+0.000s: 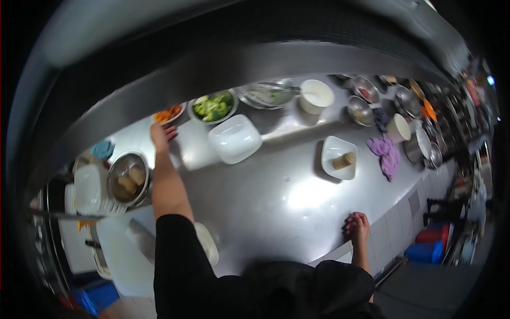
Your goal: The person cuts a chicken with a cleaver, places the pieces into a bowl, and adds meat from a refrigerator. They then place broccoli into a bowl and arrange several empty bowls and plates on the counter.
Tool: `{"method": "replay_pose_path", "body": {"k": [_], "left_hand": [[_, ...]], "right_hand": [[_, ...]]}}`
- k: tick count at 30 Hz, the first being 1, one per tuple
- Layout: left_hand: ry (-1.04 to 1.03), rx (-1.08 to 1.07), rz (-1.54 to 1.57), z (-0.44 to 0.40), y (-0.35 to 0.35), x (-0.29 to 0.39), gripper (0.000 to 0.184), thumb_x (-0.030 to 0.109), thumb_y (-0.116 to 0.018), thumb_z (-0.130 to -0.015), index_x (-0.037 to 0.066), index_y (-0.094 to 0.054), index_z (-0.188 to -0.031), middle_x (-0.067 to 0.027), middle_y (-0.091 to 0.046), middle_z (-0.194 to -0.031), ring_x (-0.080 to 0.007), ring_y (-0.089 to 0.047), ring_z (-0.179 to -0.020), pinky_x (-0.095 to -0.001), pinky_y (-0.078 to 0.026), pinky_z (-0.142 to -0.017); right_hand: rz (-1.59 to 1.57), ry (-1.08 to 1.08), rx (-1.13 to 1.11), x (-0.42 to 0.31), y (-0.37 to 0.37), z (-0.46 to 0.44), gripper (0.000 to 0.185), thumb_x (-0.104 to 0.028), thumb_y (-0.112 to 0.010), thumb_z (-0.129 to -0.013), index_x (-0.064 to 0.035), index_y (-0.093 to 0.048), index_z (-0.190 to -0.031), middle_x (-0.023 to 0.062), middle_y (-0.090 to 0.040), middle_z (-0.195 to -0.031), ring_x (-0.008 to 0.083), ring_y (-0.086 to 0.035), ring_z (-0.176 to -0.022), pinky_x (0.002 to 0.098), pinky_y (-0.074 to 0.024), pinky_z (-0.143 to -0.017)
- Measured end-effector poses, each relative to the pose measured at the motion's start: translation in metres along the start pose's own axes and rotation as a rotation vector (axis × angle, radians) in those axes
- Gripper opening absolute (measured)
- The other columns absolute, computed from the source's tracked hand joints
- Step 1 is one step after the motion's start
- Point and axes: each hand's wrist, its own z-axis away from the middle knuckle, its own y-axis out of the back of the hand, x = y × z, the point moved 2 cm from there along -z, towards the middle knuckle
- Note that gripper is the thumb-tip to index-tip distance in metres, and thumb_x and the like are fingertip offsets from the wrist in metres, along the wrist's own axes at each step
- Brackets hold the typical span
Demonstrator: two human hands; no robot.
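My left hand (161, 136) reaches to the far left of the steel counter, beside a bowl of chopped orange vegetables (168, 114), probably carrots. Its fingers are apart and nothing shows in them; whether they touch the bowl's rim I cannot tell. Just right of that bowl is a metal bowl of broccoli (214, 106), and nearer me an empty white square dish (235, 139). My right hand (358, 226) hangs by the counter's near right edge, fingers loosely curled with gaps between them, nothing visible in it. Farther in, a white dish (330, 155) contains a wooden pepper mill (344, 160).
Left are a metal bowl with brownish lumps (128, 179), stacked white dishes (90, 187) and a cutting board (119, 250) with a knife (139, 240). A white tub (316, 96), metal bowls (360, 110) and a purple cloth (384, 155) occupy the right. A shelf edge (223, 72) overhangs the back.
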Motion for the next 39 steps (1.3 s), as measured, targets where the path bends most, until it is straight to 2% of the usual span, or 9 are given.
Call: {"method": "replay_pose_path", "body": {"k": [4, 6, 14, 17, 21, 28, 31, 33, 39], "left_hand": [[-0.004, -0.142, -0.077, -0.034, 0.013, -0.008, 0.045, 0.032, -0.042, -0.093, -0.005, -0.043, -0.117, -0.0215, -0.058, -0.099, -0.0337, -0.065, -0.082, -0.0374, -0.058, -0.064], [0.022, -0.135, -0.061, -0.041, 0.019, -0.014, 0.042, 0.028, -0.042, -0.092, -0.006, -0.042, -0.117, -0.0240, -0.057, -0.099, -0.0353, -0.064, -0.077, -0.0408, -0.057, -0.060], [0.163, 0.259, 0.035, 0.084, 0.003, -0.032, 0.039, 0.014, -0.034, -0.088, -0.009, -0.038, -0.119, -0.0229, -0.058, -0.083, -0.0355, -0.063, -0.065, -0.0449, -0.056, -0.054], [0.259, 0.407, 0.082, 0.128, -0.006, -0.041, 0.040, 0.013, -0.033, -0.088, -0.009, -0.036, -0.121, -0.0242, -0.056, -0.088, -0.0345, -0.062, -0.067, -0.0449, -0.057, -0.057], [0.227, 0.383, 0.046, 0.200, -0.020, -0.049, 0.039, 0.011, -0.033, -0.087, -0.009, -0.036, -0.121, -0.0271, -0.052, -0.102, -0.0344, -0.061, -0.073, -0.0445, -0.056, -0.065], [0.194, 0.371, 0.059, 0.317, -0.021, -0.083, 0.037, 0.011, -0.035, -0.087, -0.012, -0.040, -0.116, -0.0254, -0.054, -0.096, -0.0343, -0.062, -0.073, -0.0443, -0.057, -0.063], [0.140, 0.228, 0.043, 0.380, -0.031, -0.094, 0.034, 0.013, -0.037, -0.089, -0.012, -0.043, -0.112, -0.0239, -0.057, -0.092, -0.0337, -0.063, -0.069, -0.0428, -0.058, -0.058], [0.178, 0.072, 0.029, 0.419, -0.033, -0.104, 0.036, 0.014, -0.037, -0.090, -0.007, -0.039, -0.119, -0.0234, -0.058, -0.092, -0.0348, -0.064, -0.068, -0.0420, -0.058, -0.055], [0.387, -0.036, -0.127, 0.517, -0.071, -0.142, 0.041, 0.021, -0.040, -0.093, 0.006, -0.031, -0.130, -0.0251, -0.058, -0.093, -0.0365, -0.066, -0.070, -0.0426, -0.057, -0.051]], "right_hand": [[-0.039, 0.014, -0.081, 0.010, 0.007, -0.006, 0.018, -0.018, -0.052, -0.091, -0.0020, -0.054, -0.099, 0.0088, -0.060, -0.074, 0.0127, -0.055, -0.049, 0.0229, -0.0437, -0.039], [-0.044, -0.002, -0.074, 0.003, 0.005, 0.000, 0.017, -0.016, -0.052, -0.091, -0.0011, -0.054, -0.098, 0.0096, -0.061, -0.075, 0.0129, -0.055, -0.050, 0.0225, -0.0442, -0.040], [-0.157, 0.018, -0.201, 0.017, 0.014, -0.006, 0.017, -0.014, -0.052, -0.090, 0.0001, -0.055, -0.100, 0.0111, -0.062, -0.077, 0.0140, -0.058, -0.055, 0.0232, -0.0469, -0.043], [-0.239, -0.010, -0.307, 0.015, 0.029, 0.003, 0.020, -0.015, -0.052, -0.090, 0.0006, -0.054, -0.103, 0.0119, -0.062, -0.081, 0.0156, -0.060, -0.059, 0.0246, -0.0491, -0.048], [-0.245, -0.008, -0.351, 0.034, 0.088, 0.018, 0.022, -0.016, -0.052, -0.090, -0.0005, -0.053, -0.105, 0.0120, -0.062, -0.081, 0.0175, -0.061, -0.062, 0.0274, -0.0499, -0.050], [-0.309, -0.165, -0.197, 0.118, 0.255, 0.049, 0.023, -0.019, -0.053, -0.089, -0.0034, -0.052, -0.106, 0.0114, -0.060, -0.081, 0.0182, -0.059, -0.061, 0.0289, -0.0486, -0.050], [-0.300, -0.228, -0.114, 0.154, 0.316, 0.064, 0.023, -0.020, -0.054, -0.089, -0.0032, -0.053, -0.105, 0.0110, -0.061, -0.081, 0.0174, -0.059, -0.060, 0.0280, -0.0481, -0.049], [-0.302, -0.256, -0.082, 0.162, 0.343, 0.064, 0.022, -0.020, -0.054, -0.090, -0.0028, -0.053, -0.104, 0.0109, -0.061, -0.082, 0.0167, -0.059, -0.059, 0.0271, -0.0480, -0.049], [-0.284, -0.213, -0.124, 0.158, 0.372, 0.031, 0.026, -0.022, -0.056, -0.089, -0.0032, -0.053, -0.106, 0.0113, -0.061, -0.083, 0.0179, -0.059, -0.062, 0.0281, -0.0490, -0.050]]}}
